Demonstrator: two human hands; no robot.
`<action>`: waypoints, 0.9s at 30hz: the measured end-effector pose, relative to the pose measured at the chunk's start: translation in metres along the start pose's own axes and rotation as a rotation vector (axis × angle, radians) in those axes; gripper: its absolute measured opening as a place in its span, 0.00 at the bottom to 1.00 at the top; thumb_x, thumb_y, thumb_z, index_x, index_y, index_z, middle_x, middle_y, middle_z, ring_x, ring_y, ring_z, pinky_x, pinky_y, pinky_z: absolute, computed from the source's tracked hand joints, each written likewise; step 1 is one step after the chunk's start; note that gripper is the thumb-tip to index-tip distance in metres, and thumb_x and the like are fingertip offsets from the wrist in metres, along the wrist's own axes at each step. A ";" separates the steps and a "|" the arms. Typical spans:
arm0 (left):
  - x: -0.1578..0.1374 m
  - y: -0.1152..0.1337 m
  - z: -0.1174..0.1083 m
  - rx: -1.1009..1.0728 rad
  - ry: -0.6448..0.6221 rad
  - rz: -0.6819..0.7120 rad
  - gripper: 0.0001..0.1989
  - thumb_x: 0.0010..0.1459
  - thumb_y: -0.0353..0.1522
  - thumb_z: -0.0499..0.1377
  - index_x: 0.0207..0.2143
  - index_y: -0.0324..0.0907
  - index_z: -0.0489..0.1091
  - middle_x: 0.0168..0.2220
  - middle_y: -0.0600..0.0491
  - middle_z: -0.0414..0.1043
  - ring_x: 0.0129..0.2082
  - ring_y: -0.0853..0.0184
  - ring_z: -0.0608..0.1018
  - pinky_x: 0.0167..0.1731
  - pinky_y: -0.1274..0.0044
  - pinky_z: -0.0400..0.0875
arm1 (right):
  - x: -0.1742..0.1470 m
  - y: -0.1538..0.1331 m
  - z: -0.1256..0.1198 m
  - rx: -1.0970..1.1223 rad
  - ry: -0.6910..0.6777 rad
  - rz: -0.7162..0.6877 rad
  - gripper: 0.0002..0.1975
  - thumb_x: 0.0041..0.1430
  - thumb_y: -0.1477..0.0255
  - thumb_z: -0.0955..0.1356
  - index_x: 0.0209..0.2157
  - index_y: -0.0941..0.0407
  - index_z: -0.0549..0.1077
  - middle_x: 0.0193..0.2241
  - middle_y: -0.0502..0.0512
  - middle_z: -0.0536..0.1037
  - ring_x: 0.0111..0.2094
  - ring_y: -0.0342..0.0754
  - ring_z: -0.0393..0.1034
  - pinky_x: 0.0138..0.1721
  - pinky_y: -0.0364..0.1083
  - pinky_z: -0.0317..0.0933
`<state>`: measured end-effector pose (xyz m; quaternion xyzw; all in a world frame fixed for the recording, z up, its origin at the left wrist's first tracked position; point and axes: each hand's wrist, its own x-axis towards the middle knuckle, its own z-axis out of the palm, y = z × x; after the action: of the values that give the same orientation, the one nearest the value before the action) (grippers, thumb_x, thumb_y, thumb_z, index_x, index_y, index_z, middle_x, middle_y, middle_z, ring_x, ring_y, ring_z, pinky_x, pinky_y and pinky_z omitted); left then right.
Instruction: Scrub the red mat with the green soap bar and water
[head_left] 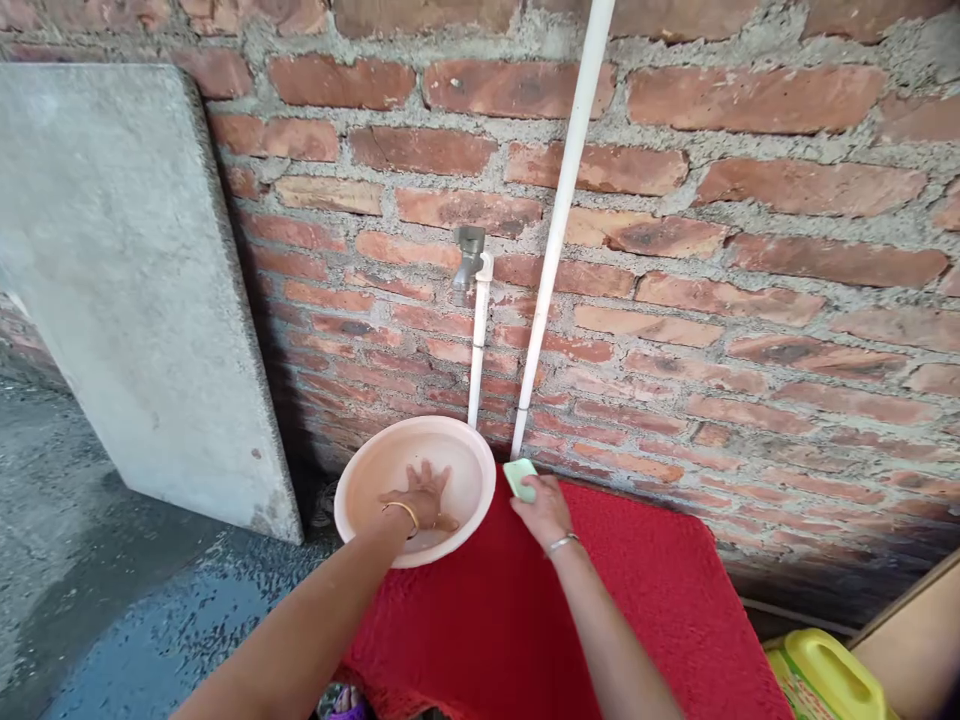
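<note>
The right grip (546, 512) was clamped on the near end of a pale green bar (519, 478), just right of the pale pink basin (471, 470) on the red-covered table (637, 590), while the left grip (421, 498) was inside the basin, fingers spread apart. Good handling called for a firm thumb-and-finger hold, as the bar was likely slick if wet, and light left-hand pressure, since the basin seemed near the table's edge.
</note>
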<state>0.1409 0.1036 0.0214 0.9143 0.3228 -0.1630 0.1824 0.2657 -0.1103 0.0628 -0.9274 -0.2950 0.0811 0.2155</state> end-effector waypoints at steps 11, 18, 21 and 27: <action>-0.017 0.005 -0.012 0.075 -0.073 -0.052 0.61 0.43 0.57 0.65 0.72 0.61 0.34 0.74 0.51 0.26 0.70 0.33 0.30 0.48 0.27 0.46 | 0.008 0.112 -0.035 -0.088 0.044 0.085 0.18 0.54 0.67 0.70 0.48 0.51 0.77 0.49 0.56 0.72 0.51 0.50 0.69 0.56 0.46 0.59; -0.023 0.012 -0.017 0.094 -0.069 -0.058 0.60 0.45 0.53 0.65 0.72 0.56 0.35 0.73 0.44 0.22 0.70 0.31 0.32 0.48 0.29 0.49 | -0.055 0.250 -0.141 -0.240 0.194 0.645 0.24 0.54 0.61 0.66 0.50 0.57 0.76 0.44 0.68 0.74 0.44 0.63 0.74 0.46 0.59 0.67; -0.019 0.012 -0.014 0.021 -0.026 -0.027 0.56 0.42 0.57 0.65 0.71 0.62 0.45 0.74 0.46 0.32 0.69 0.26 0.36 0.44 0.27 0.49 | -0.068 0.251 -0.143 -0.212 0.254 0.758 0.27 0.56 0.57 0.66 0.52 0.58 0.75 0.49 0.74 0.72 0.47 0.66 0.74 0.46 0.59 0.66; -0.019 0.011 -0.015 -0.022 -0.013 -0.022 0.53 0.43 0.61 0.61 0.70 0.65 0.47 0.74 0.50 0.38 0.69 0.27 0.38 0.46 0.27 0.49 | -0.043 0.130 -0.069 0.001 0.180 0.399 0.23 0.56 0.57 0.68 0.50 0.53 0.74 0.49 0.61 0.72 0.47 0.53 0.73 0.50 0.49 0.65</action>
<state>0.1367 0.0915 0.0451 0.9075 0.3337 -0.1672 0.1928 0.3163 -0.2548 0.0670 -0.9708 -0.0850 0.0392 0.2208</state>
